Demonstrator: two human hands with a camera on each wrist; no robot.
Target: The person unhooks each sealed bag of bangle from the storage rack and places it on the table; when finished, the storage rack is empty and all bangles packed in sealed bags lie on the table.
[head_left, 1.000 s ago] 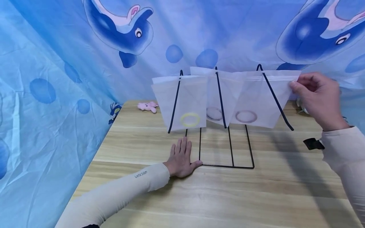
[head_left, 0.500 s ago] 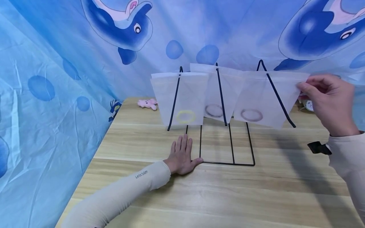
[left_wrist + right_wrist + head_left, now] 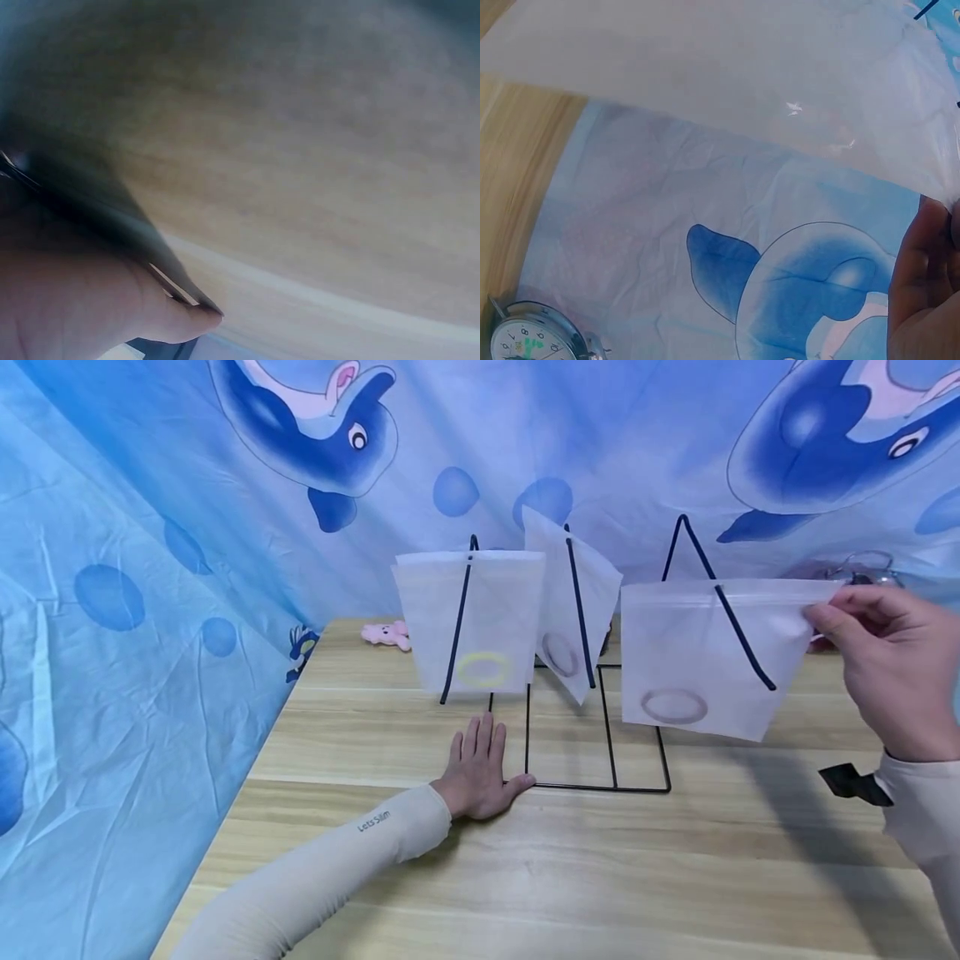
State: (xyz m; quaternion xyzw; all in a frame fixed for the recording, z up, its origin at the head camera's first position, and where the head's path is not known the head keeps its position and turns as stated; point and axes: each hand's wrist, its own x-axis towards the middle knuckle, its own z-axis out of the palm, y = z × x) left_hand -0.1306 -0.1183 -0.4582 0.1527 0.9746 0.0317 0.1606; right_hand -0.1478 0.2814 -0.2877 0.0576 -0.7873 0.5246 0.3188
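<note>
My right hand (image 3: pixel 903 664) pinches the top right corner of a frosted zip bag (image 3: pixel 697 647), which has a dark ring-shaped bracelet (image 3: pixel 673 706) inside. The black wire rack's right arm passes through this bag's top strip, and its lower length shows in front. My left hand (image 3: pixel 480 772) lies flat on the table with fingers spread, its thumb over the front wire of the rack base (image 3: pixel 592 789). On the left arm hangs a frosted bag (image 3: pixel 468 618) with a yellow ring (image 3: pixel 483 668). A third bag (image 3: pixel 570 610), holding a dark ring, hangs turned sideways on the middle arm.
A pink plush toy (image 3: pixel 386 635) lies at the table's back left. Behind my right hand stands an alarm clock (image 3: pixel 536 334), clearest in the right wrist view. A blue dolphin-print curtain (image 3: pixel 450 427) closes off the back and left of the wooden table (image 3: pixel 555 885).
My right hand has drawn the right bag rightward, downward and forward along its arm, apart from the middle bag. The middle bag has turned sideways. My left hand has stayed put.
</note>
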